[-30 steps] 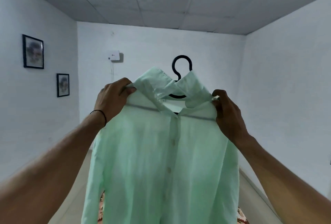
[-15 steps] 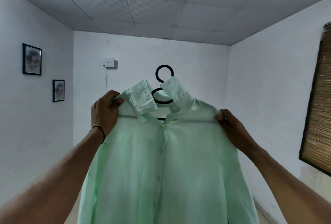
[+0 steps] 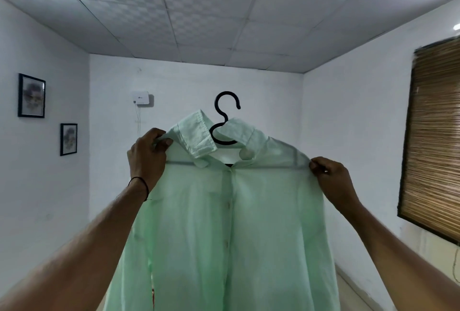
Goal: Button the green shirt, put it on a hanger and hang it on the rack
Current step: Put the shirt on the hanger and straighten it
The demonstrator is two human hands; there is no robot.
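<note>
- In mid-air ahead of the person, both forearms reach up and fwd. The green shirt [image 3: 224, 223] hangs between them on a black hanger [image 3: 225, 111], front facing the camera.
- left hand [image 3: 146, 158]: raised at the shirt's left shoulder, just beside the collar [image 3: 196, 136], back of hand to camera. Thin dark wrist band [image 3: 139, 183] on the wrist.
- right hand [image 3: 331, 178]: at the outer end of the shirt's right shoulder, slightly lower than the left, wrist angled down and out.
- Vs 1.0 s ago: right hand has gone from beside the collar out to the shoulder end. That shoulder now lies spread along the hanger arm. Left hand's position is approx unchanged.
- Vs 0.5 s ago: both hands and the hook sit about as before. View has swung right, so more of the blind [image 3: 433, 136] on the right wall shows.
- Left fingers: curled, thumb and forefinger pinching fabric at the shoulder seam.
- Right fingers: bunched together, tips pinching the shoulder edge. Cannot tell if the hanger end is inside the pinch.
- Shirt: placket closed down the ctr w/ btns showing, neck open at top, left collar flap standing up. Hanger hook is clear above the collar, hooked on nothing.
- Background: two framed pictures [image 3: 31, 95] on the left wall, white box [image 3: 142, 98] on the far wall.
</note>
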